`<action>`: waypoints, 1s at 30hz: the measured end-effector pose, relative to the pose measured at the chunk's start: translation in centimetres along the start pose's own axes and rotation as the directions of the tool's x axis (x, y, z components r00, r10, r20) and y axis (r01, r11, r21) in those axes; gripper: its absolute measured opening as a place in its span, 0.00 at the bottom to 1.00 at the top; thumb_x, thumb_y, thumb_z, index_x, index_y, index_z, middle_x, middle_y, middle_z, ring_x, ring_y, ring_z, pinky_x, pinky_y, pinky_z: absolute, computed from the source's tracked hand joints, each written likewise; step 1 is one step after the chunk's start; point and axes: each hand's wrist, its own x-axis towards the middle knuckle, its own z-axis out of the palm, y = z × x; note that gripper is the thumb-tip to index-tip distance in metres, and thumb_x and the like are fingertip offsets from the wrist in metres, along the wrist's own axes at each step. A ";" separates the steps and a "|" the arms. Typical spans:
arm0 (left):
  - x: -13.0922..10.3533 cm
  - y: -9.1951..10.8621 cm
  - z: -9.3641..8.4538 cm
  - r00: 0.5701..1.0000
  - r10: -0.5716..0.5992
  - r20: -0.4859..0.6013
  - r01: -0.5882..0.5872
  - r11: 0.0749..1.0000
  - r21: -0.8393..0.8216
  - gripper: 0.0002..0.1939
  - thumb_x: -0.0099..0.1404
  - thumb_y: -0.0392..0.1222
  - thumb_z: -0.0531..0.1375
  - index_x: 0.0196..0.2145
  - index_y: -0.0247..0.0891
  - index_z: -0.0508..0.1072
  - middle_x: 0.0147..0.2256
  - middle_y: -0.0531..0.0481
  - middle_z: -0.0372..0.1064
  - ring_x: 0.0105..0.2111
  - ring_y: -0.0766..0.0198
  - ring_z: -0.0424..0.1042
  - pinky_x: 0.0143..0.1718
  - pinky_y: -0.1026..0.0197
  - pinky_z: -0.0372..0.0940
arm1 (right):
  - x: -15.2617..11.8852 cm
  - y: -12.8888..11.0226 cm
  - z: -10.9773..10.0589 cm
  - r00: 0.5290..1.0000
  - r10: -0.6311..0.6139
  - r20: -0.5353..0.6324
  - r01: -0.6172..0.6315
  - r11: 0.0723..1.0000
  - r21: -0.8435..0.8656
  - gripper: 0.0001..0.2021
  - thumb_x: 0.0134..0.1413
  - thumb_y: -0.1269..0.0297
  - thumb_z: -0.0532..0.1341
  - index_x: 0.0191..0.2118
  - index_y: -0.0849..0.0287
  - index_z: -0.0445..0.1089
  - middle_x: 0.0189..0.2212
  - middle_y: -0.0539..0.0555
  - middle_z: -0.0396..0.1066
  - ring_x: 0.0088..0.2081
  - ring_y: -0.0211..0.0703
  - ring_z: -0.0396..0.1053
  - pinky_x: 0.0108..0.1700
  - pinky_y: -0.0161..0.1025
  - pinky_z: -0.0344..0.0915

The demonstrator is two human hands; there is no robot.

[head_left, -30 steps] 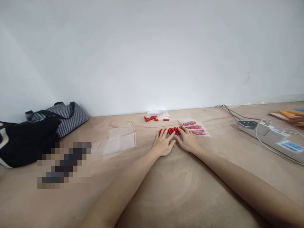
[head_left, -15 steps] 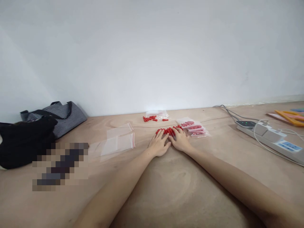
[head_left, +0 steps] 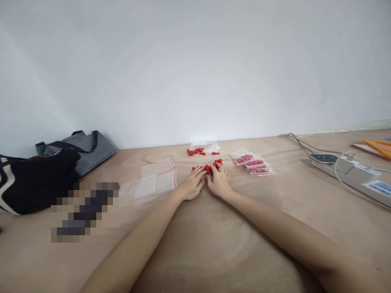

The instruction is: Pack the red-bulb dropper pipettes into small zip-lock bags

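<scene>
The wooden surface (head_left: 220,244) extends from the foreground; its near edge is out of view. Between the forearms (head_left: 146,236), nearer than both grips, open room allows withdrawal toward the body. The left grip (head_left: 192,184) lies palm down, fingers bent over part of a group of red pieces (head_left: 208,168). The right grip (head_left: 219,182) sits beside it, fingers curled over other pieces of the group. Whether either is clenched on a piece cannot be determined; the fingers hide the contact.

Relative to half a second ago, both grips and the pieces are farther left, and the continuous row now shows as separate clumps. Judged from this, the pieces are being gathered by hand. A gap now separates the right grip from the filled bags (head_left: 256,164) on its right, providing lateral room. Flat transparent bags (head_left: 160,182) lie just beside the left grip and limit travel there. Well right of the right grip is a power strip (head_left: 380,187). Beyond both grips, loose red pieces (head_left: 192,152) lie near the wall (head_left: 195,73), which bounds the far edge.
</scene>
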 end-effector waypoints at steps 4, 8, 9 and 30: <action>-0.1 -0.1 -0.2 1.000 0.003 -0.012 -0.003 1.000 -0.015 0.21 0.65 0.41 0.45 0.55 0.35 0.52 0.57 0.42 0.47 0.58 0.60 0.43 0.57 0.52 0.46 | 0.0 1.2 -0.5 1.000 -0.023 -0.008 0.023 1.000 -0.001 0.23 0.51 0.57 0.51 0.53 0.57 0.57 0.55 0.62 0.51 0.55 0.54 0.48 0.49 0.51 0.52; -0.3 0.0 -0.1 0.999 -0.014 -0.035 0.014 1.000 -0.014 0.23 0.66 0.45 0.44 0.56 0.33 0.50 0.57 0.40 0.46 0.58 0.59 0.42 0.57 0.52 0.46 | -0.5 2.4 -0.8 0.996 -0.082 -0.021 0.082 0.997 0.011 0.22 0.52 0.57 0.50 0.53 0.58 0.58 0.54 0.61 0.54 0.55 0.50 0.50 0.50 0.46 0.53; -0.4 0.0 -0.1 0.999 -0.019 -0.042 0.019 1.000 -0.011 0.24 0.65 0.46 0.44 0.56 0.34 0.50 0.58 0.40 0.46 0.58 0.58 0.42 0.56 0.51 0.45 | -0.6 2.5 -0.9 0.995 -0.091 -0.030 0.091 0.996 0.011 0.22 0.52 0.57 0.49 0.52 0.59 0.58 0.53 0.61 0.55 0.54 0.50 0.51 0.50 0.45 0.53; -1.1 1.2 -0.3 0.999 -0.031 0.018 0.030 0.999 0.037 0.28 0.61 0.56 0.49 0.56 0.45 0.52 0.59 0.44 0.42 0.59 0.53 0.39 0.55 0.47 0.44 | 2.2 7.9 -5.2 0.998 -0.025 0.061 0.052 0.864 -0.500 0.22 0.51 0.49 0.46 0.39 0.57 0.70 0.44 0.64 0.64 0.48 0.62 0.54 0.43 0.64 0.46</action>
